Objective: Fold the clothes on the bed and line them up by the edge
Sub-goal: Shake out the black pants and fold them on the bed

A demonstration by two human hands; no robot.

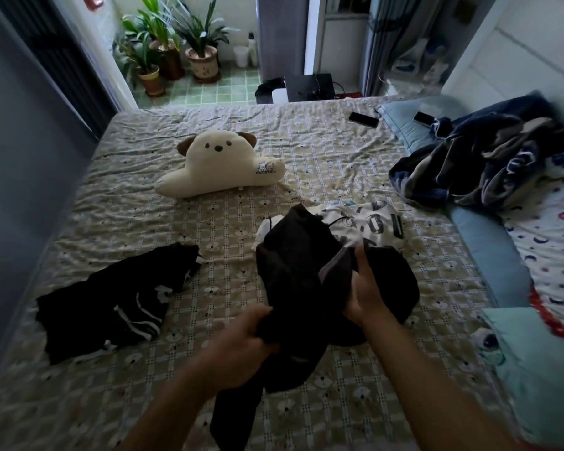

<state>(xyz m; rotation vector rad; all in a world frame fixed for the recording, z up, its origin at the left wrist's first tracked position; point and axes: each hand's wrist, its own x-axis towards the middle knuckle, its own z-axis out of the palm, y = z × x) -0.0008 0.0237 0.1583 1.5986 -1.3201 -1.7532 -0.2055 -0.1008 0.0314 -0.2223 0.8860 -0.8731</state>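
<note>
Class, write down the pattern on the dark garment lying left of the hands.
The garment is black with white stripes; the head view shows it best.

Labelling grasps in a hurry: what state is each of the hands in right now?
Left hand: closed, gripping the crumpled black fabric garment.
Right hand: closed, gripping the same garment at its grey-lined edge.

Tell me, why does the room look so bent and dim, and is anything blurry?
Head view: the wide-angle lens bows the edges of the bed; daylight is strongest by the potted plants at the back, dimmer nearer; the black garment gripped by the left hand and right hand shows almost no detail; the bottom corners look soft.
</note>
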